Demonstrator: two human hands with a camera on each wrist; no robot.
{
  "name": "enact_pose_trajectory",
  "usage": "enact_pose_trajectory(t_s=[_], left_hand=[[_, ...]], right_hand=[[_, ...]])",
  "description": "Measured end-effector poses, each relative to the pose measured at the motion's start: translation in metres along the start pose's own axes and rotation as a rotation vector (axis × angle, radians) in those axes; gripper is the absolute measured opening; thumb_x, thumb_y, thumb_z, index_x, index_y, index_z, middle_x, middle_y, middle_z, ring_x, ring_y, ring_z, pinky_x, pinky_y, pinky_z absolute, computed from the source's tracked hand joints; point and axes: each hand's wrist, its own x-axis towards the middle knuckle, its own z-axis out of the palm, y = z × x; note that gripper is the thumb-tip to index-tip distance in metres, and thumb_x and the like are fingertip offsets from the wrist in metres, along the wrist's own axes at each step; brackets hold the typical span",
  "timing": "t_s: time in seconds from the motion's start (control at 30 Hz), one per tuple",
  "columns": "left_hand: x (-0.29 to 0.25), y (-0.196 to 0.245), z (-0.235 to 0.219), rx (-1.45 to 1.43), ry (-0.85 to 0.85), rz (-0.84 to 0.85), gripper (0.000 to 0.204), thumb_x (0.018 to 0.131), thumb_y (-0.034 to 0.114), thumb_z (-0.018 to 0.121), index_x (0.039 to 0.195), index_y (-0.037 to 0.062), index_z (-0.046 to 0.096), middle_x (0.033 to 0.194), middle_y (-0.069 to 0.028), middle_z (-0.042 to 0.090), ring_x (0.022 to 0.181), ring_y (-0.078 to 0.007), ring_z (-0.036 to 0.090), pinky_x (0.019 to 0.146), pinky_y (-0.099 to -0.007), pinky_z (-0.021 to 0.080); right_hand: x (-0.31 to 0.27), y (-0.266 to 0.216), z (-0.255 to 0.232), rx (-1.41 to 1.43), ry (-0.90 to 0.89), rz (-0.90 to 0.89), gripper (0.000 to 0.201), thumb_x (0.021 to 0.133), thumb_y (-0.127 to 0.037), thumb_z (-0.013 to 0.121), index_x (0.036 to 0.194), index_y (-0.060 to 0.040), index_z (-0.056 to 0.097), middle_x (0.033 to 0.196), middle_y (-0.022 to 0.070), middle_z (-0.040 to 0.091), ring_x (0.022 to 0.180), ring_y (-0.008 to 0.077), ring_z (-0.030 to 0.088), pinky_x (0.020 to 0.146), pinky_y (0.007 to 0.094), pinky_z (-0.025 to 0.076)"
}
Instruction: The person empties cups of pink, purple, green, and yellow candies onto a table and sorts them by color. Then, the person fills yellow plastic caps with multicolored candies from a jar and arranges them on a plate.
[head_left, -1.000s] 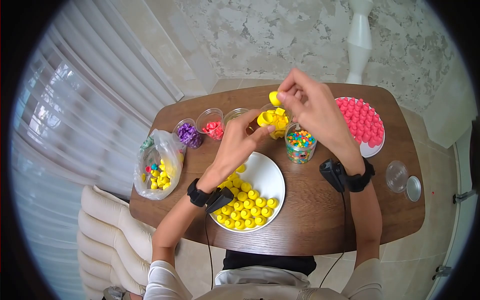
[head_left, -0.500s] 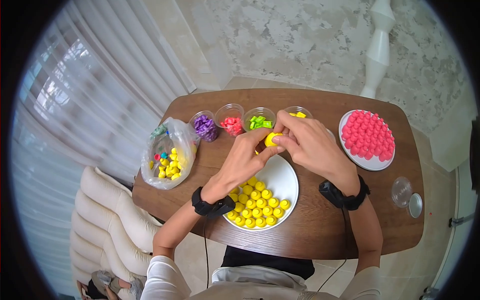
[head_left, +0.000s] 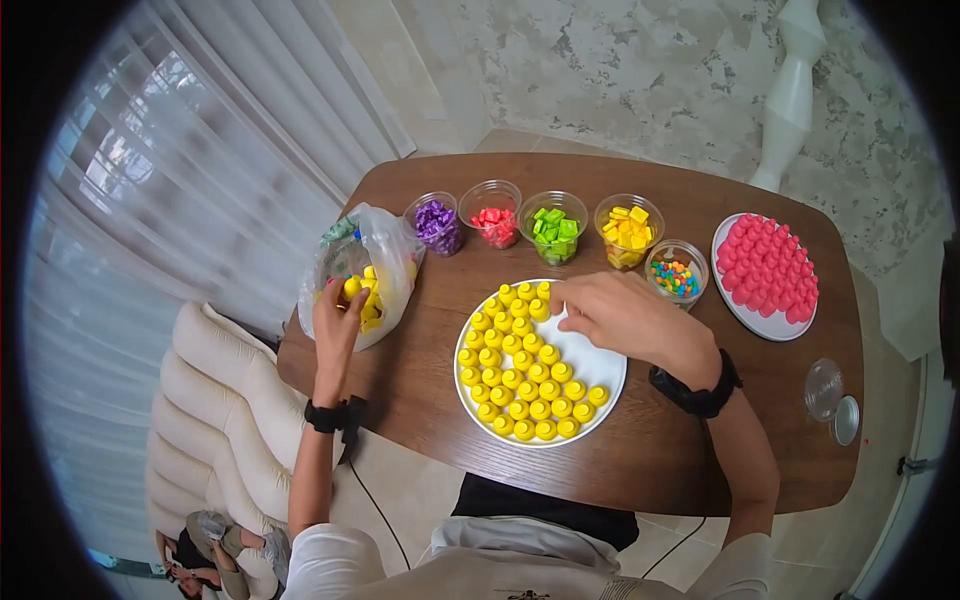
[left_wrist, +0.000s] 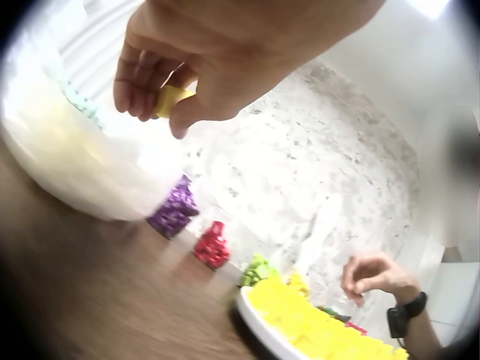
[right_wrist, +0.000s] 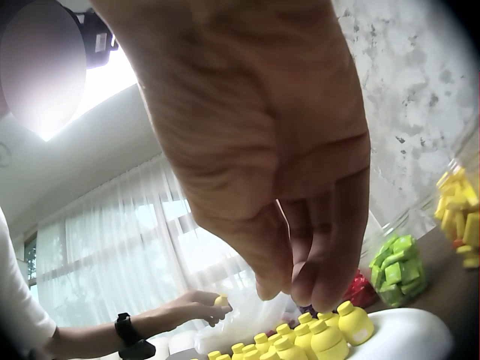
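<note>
Above the mouth of the clear plastic bag, the left hand pinches a small yellow bottle-shaped piece between thumb and fingers. More yellow pieces lie inside the bag. The right hand hangs over the upper part of a white plate, palm down, its fingertips just above yellow bottle-shaped pieces. Nothing shows between its fingers. Rows of these pieces stand upright across the plate's left and lower parts.
Clear cups of purple, red, green and yellow pieces line the back, beside a jar of multicoloured candies. A plate of pink pieces and two lids sit at right.
The hands have parted from the yellow piece between them. The left has moved left to the bag and grips a yellow piece; the right has moved over the plate and let go. The view has shifted.
</note>
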Motion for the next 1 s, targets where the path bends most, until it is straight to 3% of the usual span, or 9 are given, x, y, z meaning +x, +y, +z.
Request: enact_pose_trajectory(t_s=[0.1, 0.2, 0.33, 0.47, 0.53, 0.6, 0.67, 0.83, 1.0], left_hand=[[0.004, -0.041, 0.001, 0.083, -0.015, 0.033, 0.034, 0.090, 0.016, 0.078, 0.116, -0.0038, 0.069, 0.099, -0.0158, 0.071, 0.089, -0.0299, 0.069, 0.082, -0.0385, 0.054], [-0.001, -0.035, 0.009, 0.134, 0.049, 0.176, 0.038, 0.088, 0.013, 0.079, 0.121, -0.0030, 0.068, 0.120, -0.0197, 0.066, 0.111, -0.0359, 0.064, 0.097, -0.0406, 0.050], [-0.012, 0.018, 0.022, 0.109, 0.203, 0.348, 0.036, 0.091, 0.012, 0.076, 0.125, 0.0018, 0.068, 0.137, -0.0156, 0.058, 0.128, -0.0335, 0.057, 0.104, -0.0431, 0.048], [-0.023, 0.079, 0.035, 0.048, 0.222, 0.543, 0.033, 0.091, 0.009, 0.075, 0.123, 0.0018, 0.068, 0.132, -0.0135, 0.062, 0.121, -0.0314, 0.062, 0.100, -0.0395, 0.051], [-0.028, 0.107, 0.043, -0.161, -0.015, 0.623, 0.031, 0.091, 0.006, 0.076, 0.120, 0.0015, 0.069, 0.126, -0.0112, 0.064, 0.113, -0.0274, 0.066, 0.096, -0.0359, 0.052], [-0.031, 0.141, 0.049, -0.334, -0.409, 0.496, 0.034, 0.091, 0.006, 0.076, 0.123, 0.0015, 0.068, 0.121, -0.0100, 0.066, 0.106, -0.0234, 0.068, 0.093, -0.0341, 0.053], [-0.032, 0.165, 0.067, -0.481, -0.584, 0.476, 0.040, 0.092, 0.010, 0.077, 0.129, 0.0007, 0.064, 0.119, -0.0105, 0.066, 0.106, -0.0213, 0.068, 0.093, -0.0348, 0.054], [-0.023, 0.211, 0.104, -0.582, -0.691, 0.457, 0.043, 0.098, 0.013, 0.073, 0.137, -0.0012, 0.060, 0.111, -0.0105, 0.071, 0.094, -0.0158, 0.069, 0.089, -0.0332, 0.057], [-0.008, 0.249, 0.107, -0.785, -0.740, 0.407, 0.036, 0.100, 0.010, 0.070, 0.133, -0.0018, 0.063, 0.103, -0.0070, 0.070, 0.084, -0.0110, 0.067, 0.078, -0.0284, 0.056]], right_hand=[[0.002, -0.005, 0.011, -0.022, -0.153, -0.007, 0.023, 0.094, -0.018, 0.069, 0.112, -0.0040, 0.069, 0.099, 0.0167, 0.074, 0.095, 0.0358, 0.071, 0.079, 0.0483, 0.054], [0.001, -0.004, 0.029, -0.040, -0.236, 0.001, 0.024, 0.093, -0.019, 0.068, 0.111, -0.0026, 0.068, 0.099, 0.0167, 0.074, 0.096, 0.0360, 0.072, 0.081, 0.0494, 0.055], [0.002, -0.001, 0.043, -0.092, -0.175, -0.046, 0.023, 0.093, -0.017, 0.066, 0.108, -0.0006, 0.067, 0.097, 0.0178, 0.073, 0.093, 0.0377, 0.071, 0.080, 0.0502, 0.054], [0.005, -0.001, 0.031, -0.087, -0.162, -0.026, 0.021, 0.093, -0.017, 0.065, 0.104, 0.0003, 0.065, 0.092, 0.0202, 0.071, 0.089, 0.0399, 0.070, 0.076, 0.0512, 0.053], [0.005, 0.006, 0.020, -0.054, -0.121, -0.017, 0.019, 0.094, -0.016, 0.066, 0.103, 0.0006, 0.064, 0.089, 0.0196, 0.070, 0.085, 0.0380, 0.070, 0.074, 0.0492, 0.053], [0.007, 0.008, 0.006, -0.030, -0.078, -0.005, 0.018, 0.095, -0.015, 0.066, 0.102, 0.0009, 0.063, 0.086, 0.0190, 0.070, 0.081, 0.0361, 0.070, 0.072, 0.0471, 0.053], [0.007, 0.007, -0.011, 0.193, 0.027, 0.071, 0.016, 0.094, -0.014, 0.066, 0.101, 0.0012, 0.063, 0.085, 0.0189, 0.070, 0.083, 0.0362, 0.070, 0.074, 0.0484, 0.054], [0.003, 0.002, -0.042, 0.535, 0.355, 0.132, 0.013, 0.099, -0.005, 0.064, 0.108, 0.0044, 0.063, 0.083, 0.0091, 0.070, 0.066, 0.0114, 0.065, 0.058, 0.0270, 0.054], [-0.004, -0.006, -0.061, 0.563, 0.523, 0.164, 0.012, 0.100, -0.007, 0.067, 0.105, 0.0034, 0.063, 0.083, 0.0067, 0.070, 0.066, 0.0082, 0.064, 0.056, 0.0255, 0.054]])
